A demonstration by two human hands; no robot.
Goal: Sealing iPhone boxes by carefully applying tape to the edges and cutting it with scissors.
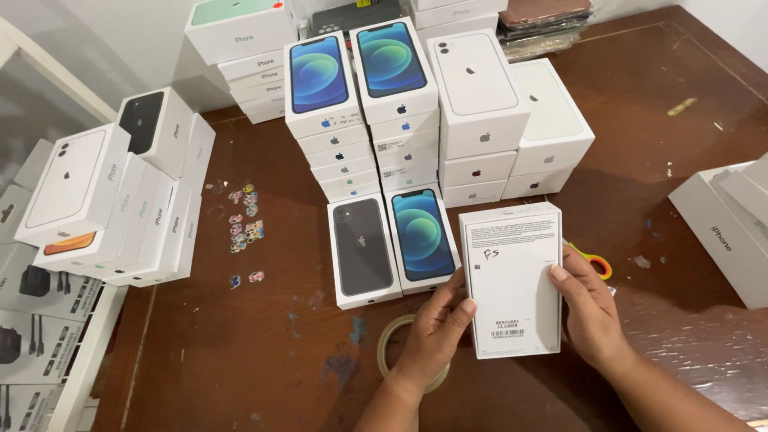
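- Holding one white phone box [512, 276] back side up between both hands, just above the brown surface [656, 144].
- Left hand [436, 332] fingers pinch its left edge; right hand [588, 308] fingers press together along its right edge.
- Two phone boxes [392, 248] lie flat just beside it, one black-fronted, one blue-fronted.
- One tape roll [392, 340] sits under the left wrist.
- One pair of scissors [596, 262] peeks out behind the right hand.

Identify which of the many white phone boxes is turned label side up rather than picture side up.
The white box held between the left hand and right hand: it shows printed text and a barcode, no phone picture.
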